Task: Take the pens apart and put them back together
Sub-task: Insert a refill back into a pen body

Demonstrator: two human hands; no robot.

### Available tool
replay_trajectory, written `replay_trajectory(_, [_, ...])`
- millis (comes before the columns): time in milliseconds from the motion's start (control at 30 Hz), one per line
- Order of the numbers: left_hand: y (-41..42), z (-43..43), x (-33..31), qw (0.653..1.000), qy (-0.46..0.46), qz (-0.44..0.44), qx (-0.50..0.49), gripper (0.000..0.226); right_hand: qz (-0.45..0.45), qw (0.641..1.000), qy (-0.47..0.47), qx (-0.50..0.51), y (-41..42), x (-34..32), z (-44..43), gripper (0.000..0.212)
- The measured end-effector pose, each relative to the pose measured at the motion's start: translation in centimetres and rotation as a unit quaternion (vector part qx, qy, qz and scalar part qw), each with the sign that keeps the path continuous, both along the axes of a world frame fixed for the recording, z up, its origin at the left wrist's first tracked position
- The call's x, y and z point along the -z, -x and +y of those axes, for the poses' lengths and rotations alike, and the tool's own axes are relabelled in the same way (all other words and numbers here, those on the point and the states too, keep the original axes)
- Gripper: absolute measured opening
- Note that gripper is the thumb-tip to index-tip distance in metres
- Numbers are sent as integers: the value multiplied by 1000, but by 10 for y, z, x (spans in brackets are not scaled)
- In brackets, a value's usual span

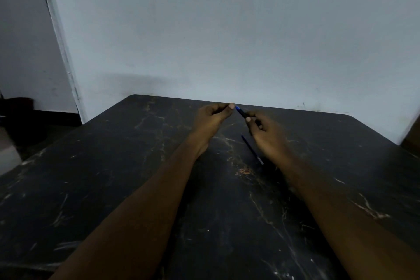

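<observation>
My right hand [264, 130] grips a dark pen barrel [242, 113] whose blue end points up and left toward my left hand. My left hand [213, 116] is held just left of that end, its thumb and fingers pinched together; whatever small part lies between them is hidden. A thin blue ink refill [251, 148] lies loose on the black table [136, 177], slanting from below my right fingers down toward my right wrist.
The black table is scratched and worn, and its far edge meets a pale wall [227, 41]. A doorway and dark floor lie at the far left [27, 109]. A brown object stands past the table's right corner [412, 134].
</observation>
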State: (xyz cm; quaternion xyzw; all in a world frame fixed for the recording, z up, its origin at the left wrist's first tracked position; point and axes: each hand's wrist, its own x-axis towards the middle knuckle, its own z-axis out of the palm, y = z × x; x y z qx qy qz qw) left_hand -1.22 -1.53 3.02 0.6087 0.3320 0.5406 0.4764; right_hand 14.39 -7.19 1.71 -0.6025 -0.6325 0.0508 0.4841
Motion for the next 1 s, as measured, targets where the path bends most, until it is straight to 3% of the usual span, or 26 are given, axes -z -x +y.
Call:
replay_trajectory(367, [-3, -9, -1, 995, 27, -36, 94, 24, 85, 992, 38, -89, 4, -2, -2, 34])
replay_trajectory(467, [-4, -10, -1, 995, 33, -48, 80, 24, 93, 989, 54, -104, 4, -2, -2, 34])
replay_trajectory(800, [-10, -10, -1, 993, 40, -104, 35, 22, 58, 997, -39, -22, 5, 9, 13, 39])
replay_trajectory(1000, [-16, -14, 0, 988, 55, -141, 24, 18, 81, 993, -87, 6, 9, 10, 15, 11])
